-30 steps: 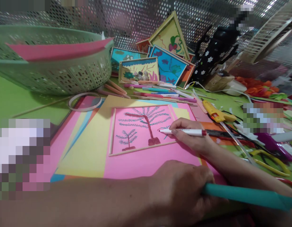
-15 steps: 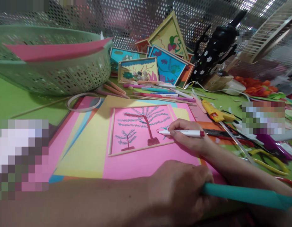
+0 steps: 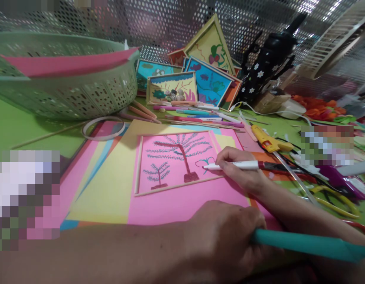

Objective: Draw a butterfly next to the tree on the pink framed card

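Observation:
My right hand (image 3: 241, 171) pinches a white marker (image 3: 241, 165) with a dark red end. Its tip is at a small butterfly-like outline (image 3: 202, 162) in teal and dark red, on a pink sheet (image 3: 161, 209). Thin wooden strips (image 3: 182, 186) edge this picture, which also bears a large and a small tree (image 3: 187, 161) with brown trunks and teal leaves. Nearer the camera, my left hand (image 3: 229, 232) is closed around a long teal marker (image 3: 300, 243) pointing right. The left forearm crosses the lower part of the view, and part of the left grip is hidden.
A green basket (image 3: 82, 94) stands at the back left, beside a tape roll (image 3: 87, 132). Framed pictures (image 3: 212, 85) lean behind several loose pens (image 3: 188, 118). To the right lie a yellow glue gun (image 3: 267, 139) and yellow-handled scissors (image 3: 345, 211).
My right hand has shifted slightly right, and the marker tip has moved right and down along the butterfly-like outline, where more dark red line shows. My left hand stays in place.

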The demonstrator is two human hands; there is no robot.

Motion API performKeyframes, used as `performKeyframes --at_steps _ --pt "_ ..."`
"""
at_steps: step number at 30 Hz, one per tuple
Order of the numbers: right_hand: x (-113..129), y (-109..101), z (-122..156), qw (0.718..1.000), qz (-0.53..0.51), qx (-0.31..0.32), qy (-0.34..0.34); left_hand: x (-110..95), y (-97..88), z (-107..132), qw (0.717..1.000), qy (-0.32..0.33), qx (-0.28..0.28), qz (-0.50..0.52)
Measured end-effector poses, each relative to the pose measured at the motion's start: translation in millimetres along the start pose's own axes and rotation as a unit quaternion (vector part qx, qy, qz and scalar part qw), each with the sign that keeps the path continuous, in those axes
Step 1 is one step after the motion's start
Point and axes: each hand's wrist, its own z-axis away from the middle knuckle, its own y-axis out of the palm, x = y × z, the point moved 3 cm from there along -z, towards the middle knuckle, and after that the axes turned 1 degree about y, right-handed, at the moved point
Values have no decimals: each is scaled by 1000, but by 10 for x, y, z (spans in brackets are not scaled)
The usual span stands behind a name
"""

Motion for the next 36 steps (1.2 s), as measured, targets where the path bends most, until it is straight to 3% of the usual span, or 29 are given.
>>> performKeyframes --at_steps 13,22,27,36 --pt "-16 18 6 999 48 25 -2 45 30 17 1000 11 -10 21" --pt "13 29 14 999 20 45 24 37 11 11 1000 8 -10 19" --pt "13 14 15 999 -34 15 20 24 18 9 1000 0 3 22" --pt "17 13 18 998 30 50 -4 51 28 14 1000 2 -8 25"
